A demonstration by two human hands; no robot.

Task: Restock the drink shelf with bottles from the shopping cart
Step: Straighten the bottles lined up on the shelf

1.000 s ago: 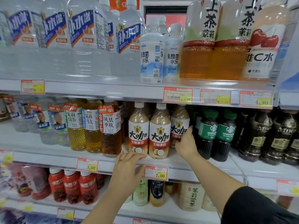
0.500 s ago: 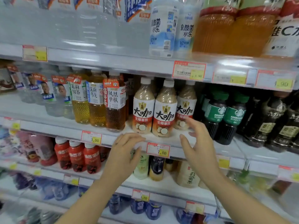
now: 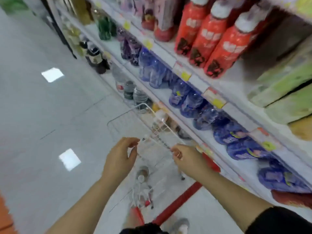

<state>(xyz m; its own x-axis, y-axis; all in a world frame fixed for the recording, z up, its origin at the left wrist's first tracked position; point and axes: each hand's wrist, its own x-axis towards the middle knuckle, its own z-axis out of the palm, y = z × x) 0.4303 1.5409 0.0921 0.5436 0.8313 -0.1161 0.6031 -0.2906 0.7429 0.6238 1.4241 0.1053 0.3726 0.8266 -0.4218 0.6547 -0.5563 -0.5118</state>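
The view is blurred and tilted down at a white wire shopping cart (image 3: 128, 114) with a red handle (image 3: 179, 201) beside the drink shelf (image 3: 199, 81). My left hand (image 3: 119, 159) and my right hand (image 3: 185, 159) hover over the cart's basket, fingers apart, nothing in either. Between them lies a pale bottle (image 3: 148, 147), seen only as a blur. Another bottle with a brown cap (image 3: 142, 173) lies lower in the cart. A beige bottle (image 3: 160, 115) shows at the cart's far side.
Red bottles (image 3: 211, 36) stand on an upper shelf, blue bottles (image 3: 190, 100) on the one below, dark bottles (image 3: 96, 56) further along. Green cartons (image 3: 287, 85) sit at the right. Grey tiled floor (image 3: 50, 115) stretches to the left.
The view has swung from the coffee bottles on the shelf down to the cart. Both hands left the shelf and now hang over the basket.
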